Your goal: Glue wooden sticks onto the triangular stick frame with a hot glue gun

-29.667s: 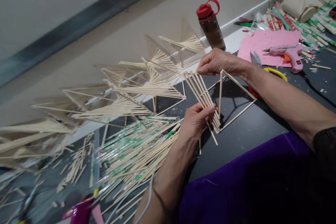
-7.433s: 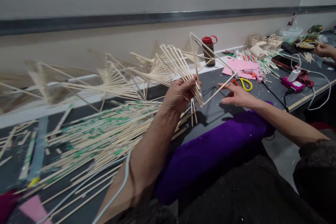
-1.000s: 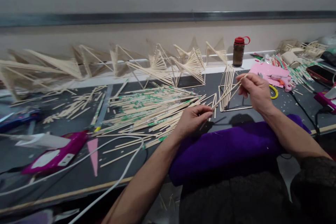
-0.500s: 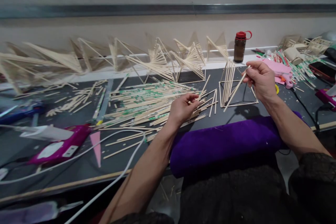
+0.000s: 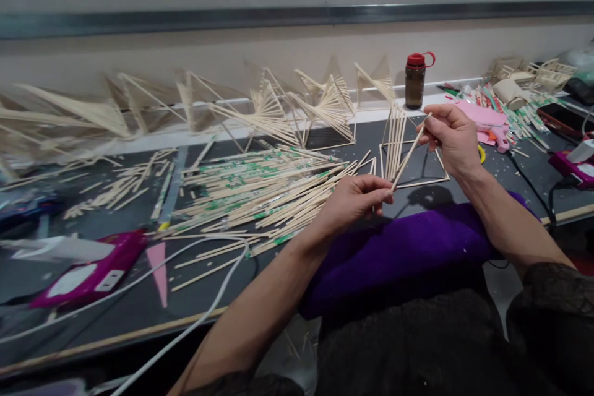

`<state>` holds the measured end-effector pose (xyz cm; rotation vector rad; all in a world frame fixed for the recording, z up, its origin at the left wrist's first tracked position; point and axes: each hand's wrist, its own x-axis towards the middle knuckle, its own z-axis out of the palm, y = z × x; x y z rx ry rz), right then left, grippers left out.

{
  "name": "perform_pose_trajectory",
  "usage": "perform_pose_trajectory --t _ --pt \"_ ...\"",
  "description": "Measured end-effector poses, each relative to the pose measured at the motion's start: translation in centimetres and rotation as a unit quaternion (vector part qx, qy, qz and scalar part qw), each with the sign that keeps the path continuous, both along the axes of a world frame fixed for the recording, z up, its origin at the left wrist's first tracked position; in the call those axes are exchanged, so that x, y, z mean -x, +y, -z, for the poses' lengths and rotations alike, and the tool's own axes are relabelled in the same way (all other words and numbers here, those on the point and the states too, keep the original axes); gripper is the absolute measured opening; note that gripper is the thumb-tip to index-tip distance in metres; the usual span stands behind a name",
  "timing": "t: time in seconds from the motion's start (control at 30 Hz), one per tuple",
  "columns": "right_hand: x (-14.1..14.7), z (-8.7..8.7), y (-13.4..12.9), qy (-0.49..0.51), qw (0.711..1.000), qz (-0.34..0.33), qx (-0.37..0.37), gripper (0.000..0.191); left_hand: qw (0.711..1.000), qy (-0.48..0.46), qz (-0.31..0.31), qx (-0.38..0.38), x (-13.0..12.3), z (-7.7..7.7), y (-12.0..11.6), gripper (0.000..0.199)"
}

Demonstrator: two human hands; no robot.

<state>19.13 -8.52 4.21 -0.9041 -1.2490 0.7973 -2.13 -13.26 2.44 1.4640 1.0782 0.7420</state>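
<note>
Head view: left fingers and right fingers pinch a stick; behind stands a bottle, contents unclear.

Stick frame out of left hand, now on bench before red-capped bottle. Left now pinches low end of right hand's wooden stick.
</note>
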Motion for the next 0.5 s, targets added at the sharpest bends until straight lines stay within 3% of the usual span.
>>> perform_pose_trajectory --t 0.1,0.2,0.33,0.4,0.5 --pt "0.0 -1.4 0.2 -0.001 1.0 -0.011 -0.016 0.02 1.0 -0.018 -0.016 -0.011 -0.9 0.1 0.5 0.023" --pt "0.0 -3.8 1.0 -0.021 0.999 -0.034 -0.031 0.021 0.998 -0.039 -0.027 -0.035 -1.6 -0.2 1.3 0.027" --pt "-0.8 -7.0 3.8 -0.015 0.999 -0.032 -0.02 0.009 0.99 -0.051 -0.074 -0.105 -1.5 -1.0 3.6 0.036" --pt "-1.8 -7.6 5.9 -0.005 0.999 -0.034 0.004 0.014 0.989 -0.051 -0.095 -0.097 -1.0 -0.9 5.1 0.04" --pt "-3.3 -6.8 9.1 -0.004 0.998 -0.04 0.041 0.011 0.994 -0.051 -0.092 -0.033 -0.3 -0.2 7.3 0.046"
